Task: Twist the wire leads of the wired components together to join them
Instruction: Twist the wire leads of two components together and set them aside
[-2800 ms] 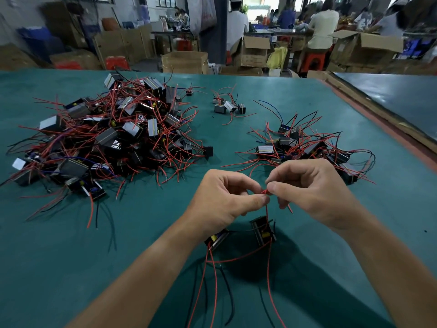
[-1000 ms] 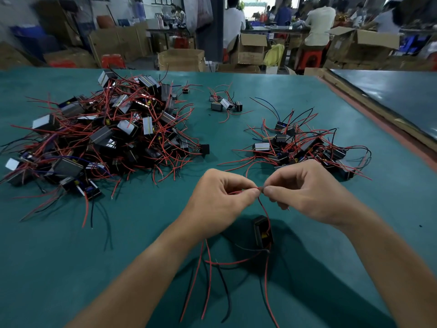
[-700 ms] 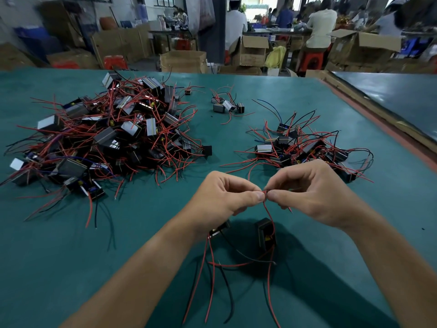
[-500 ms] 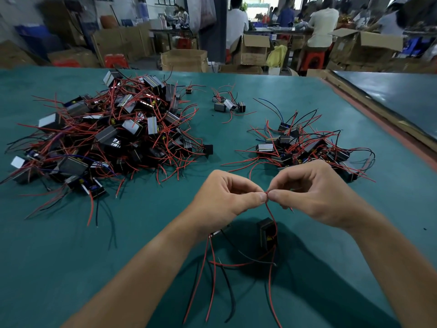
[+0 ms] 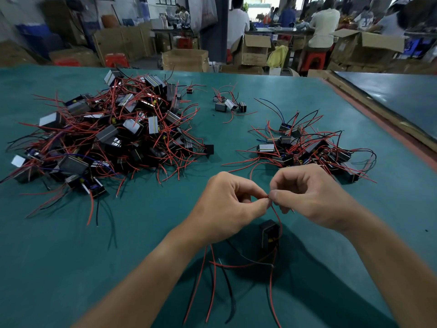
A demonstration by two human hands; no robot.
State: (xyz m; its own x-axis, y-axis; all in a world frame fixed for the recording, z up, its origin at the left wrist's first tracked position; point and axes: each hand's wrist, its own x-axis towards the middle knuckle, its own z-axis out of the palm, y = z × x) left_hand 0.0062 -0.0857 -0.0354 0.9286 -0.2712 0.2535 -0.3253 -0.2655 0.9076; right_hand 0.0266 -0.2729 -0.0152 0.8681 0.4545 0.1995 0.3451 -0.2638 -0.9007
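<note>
left hand (image 5: 227,204): thumb and forefinger pinch the ends of the red leads (image 5: 275,213), other fingers curled in.
right hand (image 5: 312,197): same pinch on the same ends, tip to tip with the left, held above the bench (image 5: 71,256).
red leads: joint sits between the two pinches, too small to tell how far it is twisted; one lead drops from there to the component (image 5: 269,234).
component: small black block just below the hands, roughly upright; cannot tell if it touches the bench.
trailing leads (image 5: 212,280): red and black, run from under the left hand toward the near edge, crossing each other.
big pile (image 5: 113,133): left of the hands, many black and grey blocks tangled in red leads.
smaller pile (image 5: 307,147): just beyond the right hand, red, black and blue leads.
small cluster (image 5: 229,105): a few blocks, far centre, apart from both piles.
second bench (image 5: 402,95): far right, dark top.
background: cardboard boxes (image 5: 185,59), people (image 5: 324,24) seated at a far table.
</note>
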